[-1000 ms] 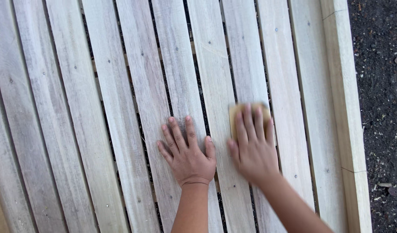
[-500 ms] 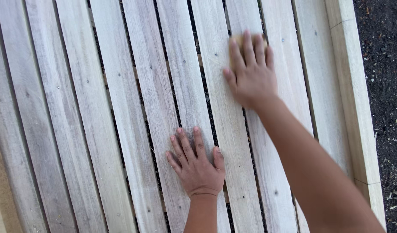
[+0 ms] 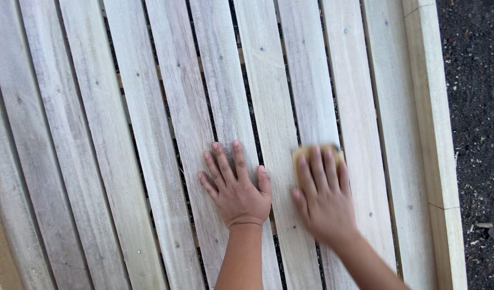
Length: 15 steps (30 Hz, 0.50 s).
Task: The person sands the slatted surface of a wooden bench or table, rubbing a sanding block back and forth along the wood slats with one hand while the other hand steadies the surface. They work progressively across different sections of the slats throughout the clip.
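Soft even daylight, right hand [image 3: 324,196] motion-blurred.

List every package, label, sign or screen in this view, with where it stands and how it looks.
None in view.
Only pale wooden slats fixed with small nails.
A tan sanding block under the right hand.
The left hand lying flat beside it.
Dark ground to the right.

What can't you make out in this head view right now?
- Sanding block: mostly hidden under the right hand, which is motion-blurred.
- Slat under the left hand: covered by the palm.
- Below the slatted wooden panel: gaps too dark and narrow.
- Panel's ends: cut off by the picture's edges.
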Each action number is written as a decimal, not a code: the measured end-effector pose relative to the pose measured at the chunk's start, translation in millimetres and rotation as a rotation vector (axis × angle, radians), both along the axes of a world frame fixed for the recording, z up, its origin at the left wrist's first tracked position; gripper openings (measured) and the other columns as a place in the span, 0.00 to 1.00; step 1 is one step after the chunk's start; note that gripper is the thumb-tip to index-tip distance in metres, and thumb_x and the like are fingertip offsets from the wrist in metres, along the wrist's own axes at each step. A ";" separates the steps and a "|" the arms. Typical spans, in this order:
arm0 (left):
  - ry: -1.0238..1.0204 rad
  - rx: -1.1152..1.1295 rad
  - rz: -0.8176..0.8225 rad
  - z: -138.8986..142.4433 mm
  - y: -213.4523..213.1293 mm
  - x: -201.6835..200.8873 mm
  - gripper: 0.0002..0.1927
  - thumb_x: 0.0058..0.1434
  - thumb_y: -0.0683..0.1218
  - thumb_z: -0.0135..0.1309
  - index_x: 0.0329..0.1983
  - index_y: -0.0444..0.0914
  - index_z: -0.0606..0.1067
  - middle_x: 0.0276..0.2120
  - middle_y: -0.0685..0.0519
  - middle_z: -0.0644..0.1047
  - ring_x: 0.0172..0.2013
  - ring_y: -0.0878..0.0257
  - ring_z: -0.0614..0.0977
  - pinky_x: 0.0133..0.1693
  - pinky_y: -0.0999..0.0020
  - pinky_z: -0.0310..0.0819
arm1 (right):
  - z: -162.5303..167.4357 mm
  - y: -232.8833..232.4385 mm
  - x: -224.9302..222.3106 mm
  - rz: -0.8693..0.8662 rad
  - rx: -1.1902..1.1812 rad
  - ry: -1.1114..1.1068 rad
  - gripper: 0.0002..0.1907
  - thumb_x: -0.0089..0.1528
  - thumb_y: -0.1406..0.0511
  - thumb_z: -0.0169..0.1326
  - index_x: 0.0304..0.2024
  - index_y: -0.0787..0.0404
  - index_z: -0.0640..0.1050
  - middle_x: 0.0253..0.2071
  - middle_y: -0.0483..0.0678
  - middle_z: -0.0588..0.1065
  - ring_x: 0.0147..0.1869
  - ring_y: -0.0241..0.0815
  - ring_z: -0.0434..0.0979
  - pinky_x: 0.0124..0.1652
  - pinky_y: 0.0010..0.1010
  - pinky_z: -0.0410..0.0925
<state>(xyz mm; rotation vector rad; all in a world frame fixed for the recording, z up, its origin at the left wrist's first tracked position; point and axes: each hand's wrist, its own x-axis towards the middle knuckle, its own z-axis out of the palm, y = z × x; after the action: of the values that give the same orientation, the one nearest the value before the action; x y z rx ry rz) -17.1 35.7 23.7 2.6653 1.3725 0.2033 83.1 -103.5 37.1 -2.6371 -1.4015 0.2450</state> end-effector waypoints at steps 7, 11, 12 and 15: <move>-0.022 0.016 -0.001 -0.5 1.0 -0.9 0.39 0.65 0.61 0.41 0.78 0.46 0.50 0.77 0.42 0.47 0.76 0.43 0.45 0.70 0.37 0.33 | -5.8 -0.3 1.7 0.019 0.049 -0.049 0.35 0.71 0.47 0.21 0.76 0.54 0.49 0.79 0.54 0.43 0.83 0.55 0.34 0.74 0.50 0.30; 0.019 0.019 -0.002 -3.8 1.2 -0.3 0.39 0.66 0.62 0.38 0.79 0.47 0.49 0.77 0.43 0.45 0.76 0.44 0.44 0.70 0.37 0.32 | 6.3 118.8 99.5 0.016 -0.052 -0.061 0.35 0.70 0.46 0.20 0.77 0.50 0.46 0.80 0.53 0.40 0.82 0.57 0.32 0.72 0.50 0.32; 0.025 0.021 -0.001 -4.5 1.6 0.2 0.39 0.66 0.62 0.38 0.79 0.47 0.49 0.77 0.43 0.45 0.76 0.44 0.43 0.70 0.37 0.32 | 11.1 147.1 121.6 0.024 -0.042 -0.047 0.36 0.70 0.46 0.20 0.78 0.51 0.44 0.79 0.52 0.38 0.81 0.58 0.31 0.72 0.50 0.32; 0.047 0.020 -0.002 -5.3 1.9 1.1 0.39 0.66 0.63 0.36 0.79 0.48 0.48 0.77 0.43 0.44 0.76 0.44 0.43 0.70 0.37 0.32 | 24.3 204.3 163.5 -0.036 0.004 -0.048 0.35 0.72 0.48 0.21 0.79 0.51 0.45 0.81 0.53 0.38 0.83 0.58 0.31 0.75 0.50 0.32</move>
<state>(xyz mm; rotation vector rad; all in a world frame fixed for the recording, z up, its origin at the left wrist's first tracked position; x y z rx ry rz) -16.0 37.6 18.4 2.7036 1.3887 0.1559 246.6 100.8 61.4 -2.6788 -1.3659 0.1753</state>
